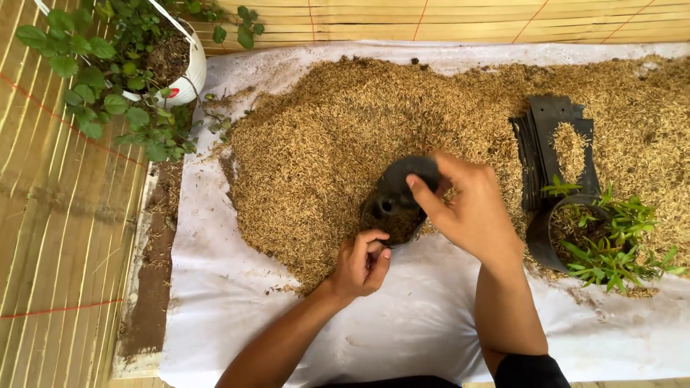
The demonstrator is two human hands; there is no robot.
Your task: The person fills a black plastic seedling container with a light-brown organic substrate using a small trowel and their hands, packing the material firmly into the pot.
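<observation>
A black plastic nursery bag (397, 201) is held open over the near edge of a big heap of rice husks (345, 129); some dark husk mix shows inside it. My left hand (363, 262) pinches the bag's near rim with closed fingers. Gripping its far rim from the right side is my right hand (467, 208), thumb pointing left across the opening.
The husks lie on a white sheet (402, 316) spread over a bamboo mat (57, 215). A stack of flat black bags (553, 144) lies at right, beside a filled black bag with a green seedling (604, 237). A leafy plant in a white pot (122, 65) stands top left.
</observation>
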